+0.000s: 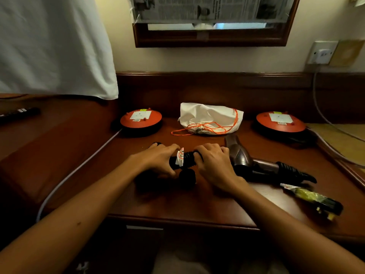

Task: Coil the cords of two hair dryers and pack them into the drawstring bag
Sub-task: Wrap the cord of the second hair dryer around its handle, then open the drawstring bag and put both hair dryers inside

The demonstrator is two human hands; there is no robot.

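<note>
Now a black hair dryer [184, 161] is gripped at the table's [227, 202] near middle, left hand [158, 161] and right hand [214, 165] clenched around it. Its long axis runs left-right. Cord loops should be kept tight and even. Rightward, a bronze dryer [248, 161] lies; farther back, the drawstring bag [209, 117].

Dim, warm lighting in here. Dark reddish wood table [207, 198] sits against a cream wall [227, 58], with a wood-framed mirror [213, 39] hanging above, newspaper taped over most of it. White cloth [53, 46] hangs on the left, wall socket [322, 53] on the right.
</note>
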